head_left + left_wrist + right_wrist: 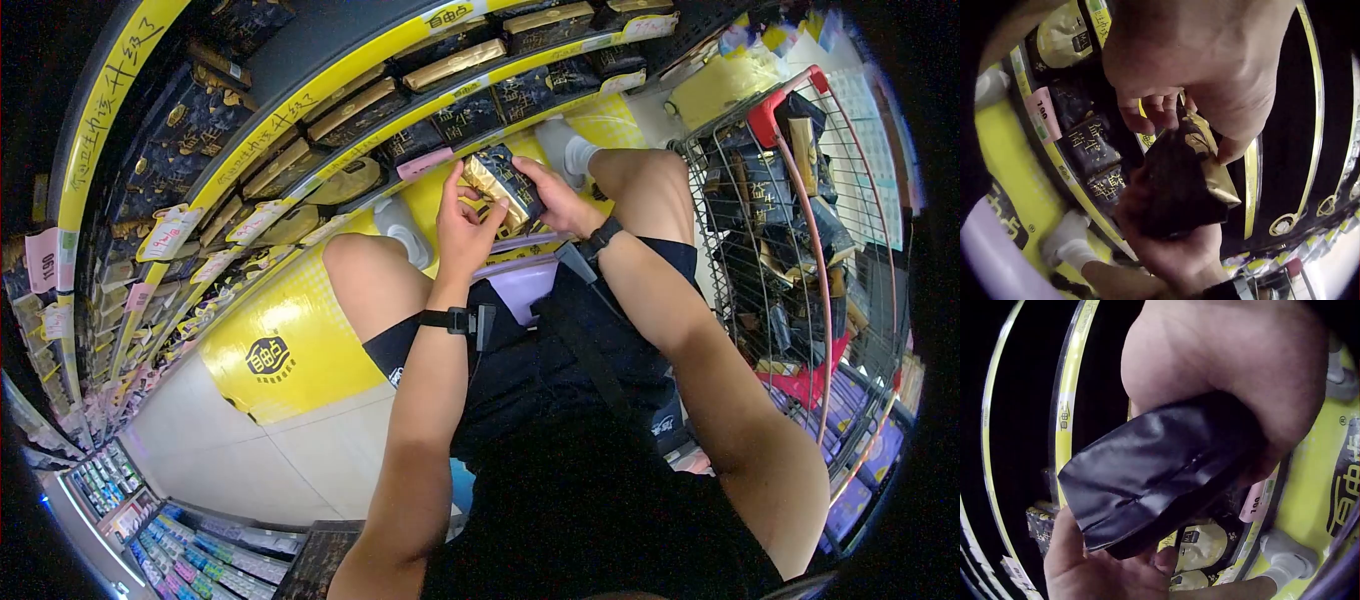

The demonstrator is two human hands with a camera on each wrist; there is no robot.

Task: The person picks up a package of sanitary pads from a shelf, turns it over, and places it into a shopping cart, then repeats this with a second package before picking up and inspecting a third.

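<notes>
A black and gold soft package [520,190] [1175,181] [1154,462] is held between both hands in front of the lower shelves. The left hand [470,232] [1204,69] [1104,575] holds its gold side, thumb on the face and fingers at the edge. Round the dark side curls the right hand [562,203] [1229,356] [1172,256], with its palm against the package. In the right wrist view the package's plain dark side with a folded seam faces the camera. Parts of the fingers are hidden behind it.
Curved shelves with yellow edge strips [270,130] hold rows of similar black packs [468,118]. A wire shopping cart [825,300] full of packs stands at the right. Yellow printed sheeting [300,345] lies on the tiled floor, and the person's knees are spread before the shelves.
</notes>
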